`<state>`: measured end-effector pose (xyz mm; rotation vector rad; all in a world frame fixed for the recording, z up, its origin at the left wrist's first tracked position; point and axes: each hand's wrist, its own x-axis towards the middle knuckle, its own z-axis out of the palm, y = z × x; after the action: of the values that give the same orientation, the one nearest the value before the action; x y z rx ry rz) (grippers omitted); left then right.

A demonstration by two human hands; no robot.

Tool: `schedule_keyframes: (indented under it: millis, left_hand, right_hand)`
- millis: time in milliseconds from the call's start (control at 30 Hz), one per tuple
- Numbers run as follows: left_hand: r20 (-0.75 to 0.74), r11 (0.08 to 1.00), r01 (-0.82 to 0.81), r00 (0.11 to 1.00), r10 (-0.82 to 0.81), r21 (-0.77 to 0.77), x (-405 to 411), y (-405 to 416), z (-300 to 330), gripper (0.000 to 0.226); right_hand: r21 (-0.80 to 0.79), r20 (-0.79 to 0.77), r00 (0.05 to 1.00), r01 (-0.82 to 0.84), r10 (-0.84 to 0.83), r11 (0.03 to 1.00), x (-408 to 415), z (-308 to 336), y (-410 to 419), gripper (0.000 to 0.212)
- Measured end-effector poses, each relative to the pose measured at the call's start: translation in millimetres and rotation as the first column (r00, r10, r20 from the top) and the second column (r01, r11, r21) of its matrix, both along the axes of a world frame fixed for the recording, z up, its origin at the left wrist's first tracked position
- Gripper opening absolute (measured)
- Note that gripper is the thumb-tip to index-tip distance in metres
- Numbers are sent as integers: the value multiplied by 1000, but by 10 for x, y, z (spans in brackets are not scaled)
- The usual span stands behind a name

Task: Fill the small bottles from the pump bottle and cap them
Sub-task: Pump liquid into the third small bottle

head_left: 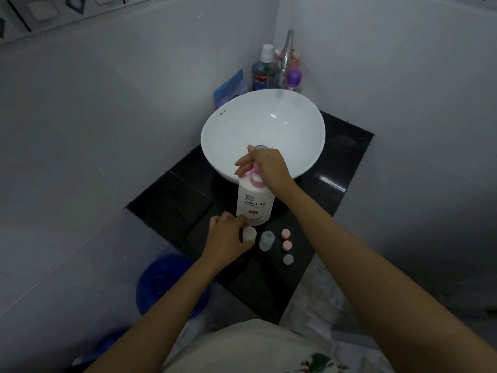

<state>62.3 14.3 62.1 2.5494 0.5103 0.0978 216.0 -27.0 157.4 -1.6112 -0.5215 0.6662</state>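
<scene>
a black stone counter [336, 162] fills the corner between pale tiled walls, and a white round basin [269, 122] sits on it with a chrome tap [285, 60] arching over its far rim. behind the basin stand a blue mouthwash bottle [262, 71], a purple-capped bottle [294, 80] and a blue pouch [228, 88]. below the counter's left edge a blue bucket [158, 286] rests on the floor.

in front of the basin stands the white pump bottle [255, 200] with its pink pump head [255, 176]. the right hand [265, 164] lies over that pump head, fingers bent down around it – gripping the pump from above. the nozzle points down towards the near-left.

the left hand [228, 238] is at the foot of the pump bottle, fingers and thumb curled round a small translucent bottle [248, 234], holding it upright and uncapped just beside the pump bottle's base. whether anything is inside it cannot be told.

just to the right a second small bottle [266, 239] stands open on the counter, apart from the hand. further right lie three loose caps in a short column – two pink caps [286, 239] nearest the pump bottle, and one grey cap [288, 259] at the near end.
</scene>
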Motion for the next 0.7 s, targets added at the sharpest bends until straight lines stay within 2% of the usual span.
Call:
schedule_keyframes:
  millis: [133, 300, 533, 600, 700]
  left_hand:
    - [-79, 994, 67, 995, -60, 88, 21, -21, -59, 33]
    - [-119, 993, 73, 991, -62, 96, 34, -20, -117, 33]
    - [-85, 988, 75, 994, -64, 133, 43, -48, -92, 65]
    - [-52, 985, 98, 994, -91, 143, 95, -88, -69, 64]
    - [-115, 965, 177, 981, -157, 195, 200, -178, -5, 64]
  right_hand:
    - [-12, 10, 1000, -5, 5, 1000, -2, -1, -2, 45]
    - [3, 21, 1000, -13, 13, 1000, -14, -4, -17, 44]
    - [7, 9, 1000, -15, 15, 1000, -10, -12, -11, 44]
    - [12, 7, 1000, -14, 14, 1000, -3, -22, -12, 44]
    - [16, -3, 1000, -15, 15, 1000, -10, -12, -13, 44]
